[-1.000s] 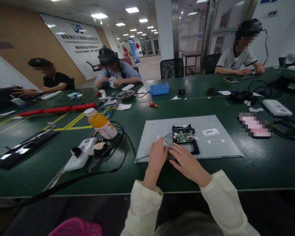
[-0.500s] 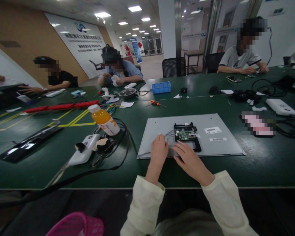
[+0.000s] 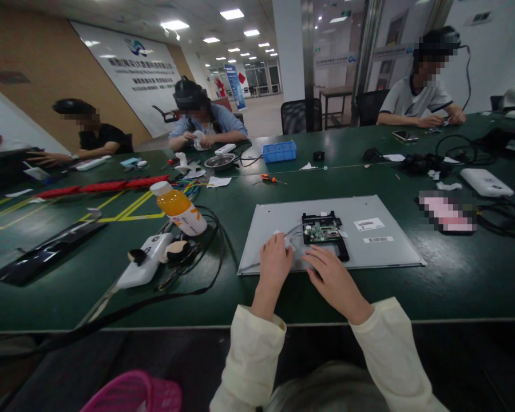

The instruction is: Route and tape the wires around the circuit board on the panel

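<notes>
A flat grey panel [image 3: 390,254], like the back of a display, lies on the green table. On its middle sits a black plastic frame [image 3: 342,250] holding a green circuit board [image 3: 321,232]. Thin grey cables [image 3: 292,230] run from the board towards my left hand [image 3: 275,260]. That hand is closed over the panel's left part, with a whitish piece showing at its fingertips; what exactly it grips is hidden. My right hand [image 3: 332,277] is open, fingers stretched out near the frame's lower left side and nothing visibly held.
Left of the panel stand an orange drink bottle [image 3: 180,210] and a white power bank [image 3: 143,266] with black cables. An orange screwdriver [image 3: 271,179] and a blue basket [image 3: 278,151] lie beyond. A phone [image 3: 446,213] is at right. Several people sit around the table.
The whole view has shifted slightly, so the table things appear a little further left. Both hands keep nearly the same pose over the panel.
</notes>
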{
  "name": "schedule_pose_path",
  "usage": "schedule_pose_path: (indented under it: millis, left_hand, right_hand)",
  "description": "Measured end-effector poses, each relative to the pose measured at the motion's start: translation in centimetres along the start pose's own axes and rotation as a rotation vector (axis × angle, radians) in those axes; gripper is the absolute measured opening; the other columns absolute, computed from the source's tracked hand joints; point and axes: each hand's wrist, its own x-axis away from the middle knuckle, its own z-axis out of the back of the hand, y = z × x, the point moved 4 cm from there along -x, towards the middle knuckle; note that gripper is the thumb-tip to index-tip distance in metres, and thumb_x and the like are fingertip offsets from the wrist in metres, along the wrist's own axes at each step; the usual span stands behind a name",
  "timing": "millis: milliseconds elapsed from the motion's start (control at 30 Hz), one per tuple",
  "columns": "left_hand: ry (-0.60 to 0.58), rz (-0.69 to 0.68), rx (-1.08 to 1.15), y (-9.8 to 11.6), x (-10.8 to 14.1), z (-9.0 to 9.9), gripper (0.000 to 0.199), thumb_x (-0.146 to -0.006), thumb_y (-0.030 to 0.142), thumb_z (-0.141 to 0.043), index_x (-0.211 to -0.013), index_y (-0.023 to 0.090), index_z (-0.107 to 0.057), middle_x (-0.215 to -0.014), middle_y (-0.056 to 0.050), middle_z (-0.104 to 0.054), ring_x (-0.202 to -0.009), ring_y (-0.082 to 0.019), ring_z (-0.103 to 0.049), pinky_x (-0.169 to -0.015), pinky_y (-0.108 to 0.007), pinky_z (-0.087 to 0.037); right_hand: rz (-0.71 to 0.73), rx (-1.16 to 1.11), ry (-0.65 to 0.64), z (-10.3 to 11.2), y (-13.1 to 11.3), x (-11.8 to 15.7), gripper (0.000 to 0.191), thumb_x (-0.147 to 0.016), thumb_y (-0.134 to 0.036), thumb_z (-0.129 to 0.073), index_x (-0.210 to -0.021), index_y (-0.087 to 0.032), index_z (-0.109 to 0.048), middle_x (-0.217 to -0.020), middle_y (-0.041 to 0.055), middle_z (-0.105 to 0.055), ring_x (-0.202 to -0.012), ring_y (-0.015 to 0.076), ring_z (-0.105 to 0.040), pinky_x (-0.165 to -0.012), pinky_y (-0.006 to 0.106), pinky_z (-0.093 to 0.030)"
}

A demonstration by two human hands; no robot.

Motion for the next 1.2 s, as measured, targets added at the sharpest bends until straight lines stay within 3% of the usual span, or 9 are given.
schedule_pose_path:
  millis: [267, 433, 633, 800, 1200]
  left_hand:
    - [0.135, -0.042, 0.110, 0.8, -0.1, 1.9, 0.023, -0.087, 0.017, -0.045, -0.109, 0.018, -0.049, -0.120, -0.010, -0.055, -0.117, -0.023, -0.048, -0.099, -0.040, -0.035]
    - [0.192, -0.099, 0.205, 3.5, 1.8, 2.9, 0.021, -0.089, 0.017, -0.043, -0.107, 0.019, -0.053, -0.126, -0.009, -0.053, -0.124, -0.023, -0.043, -0.107, -0.045, -0.029]
    - [0.135, -0.132, 0.434, 6.1, 4.2, 1.1, 0.027, -0.091, 0.015, -0.037, -0.111, 0.020, -0.053, -0.118, -0.009, -0.057, -0.113, -0.020, -0.051, -0.101, -0.042, -0.039]
    - [0.071, -0.123, 0.471, 5.6, 4.4, 0.1, 0.028, -0.091, 0.014, -0.036, -0.114, 0.019, -0.052, -0.116, -0.009, -0.057, -0.110, -0.020, -0.052, -0.100, -0.040, -0.041]
    - [-0.015, -0.108, 0.406, 5.7, 4.3, 0.1, 0.023, -0.088, 0.012, -0.039, -0.104, 0.021, -0.053, -0.101, -0.007, -0.061, -0.098, -0.020, -0.056, -0.090, -0.039, -0.044]
  right_hand:
    - [-0.055, -0.005, 0.064, 0.2, 0.5, 0.1, 0.031, -0.086, -0.012, -0.040, -0.110, -0.019, -0.060, -0.110, 0.0079, -0.064, -0.111, 0.0221, -0.054, -0.103, 0.048, -0.034]
    - [-0.053, -0.001, 0.064, 0.1, 0.5, 0.1, 0.029, -0.084, -0.009, -0.042, -0.104, -0.019, -0.061, -0.108, 0.0086, -0.065, -0.107, 0.0221, -0.055, -0.102, 0.048, -0.035]
    - [-0.064, -0.028, 0.073, 0.3, 0.6, 0.1, 0.027, -0.082, -0.007, -0.045, -0.100, -0.018, -0.061, -0.104, 0.0094, -0.065, -0.102, 0.0223, -0.057, -0.101, 0.047, -0.037]
    - [-0.092, -0.022, 0.063, 0.2, 0.6, 0.2, 0.026, -0.082, -0.007, -0.045, -0.100, -0.018, -0.061, -0.104, 0.0086, -0.065, -0.101, 0.0228, -0.057, -0.102, 0.047, -0.037]
    - [-0.102, 0.049, 0.038, 0.3, 0.9, 0.2, 0.028, -0.083, -0.009, -0.043, -0.099, -0.019, -0.063, -0.103, 0.0081, -0.067, -0.098, 0.0222, -0.059, -0.100, 0.046, -0.037]
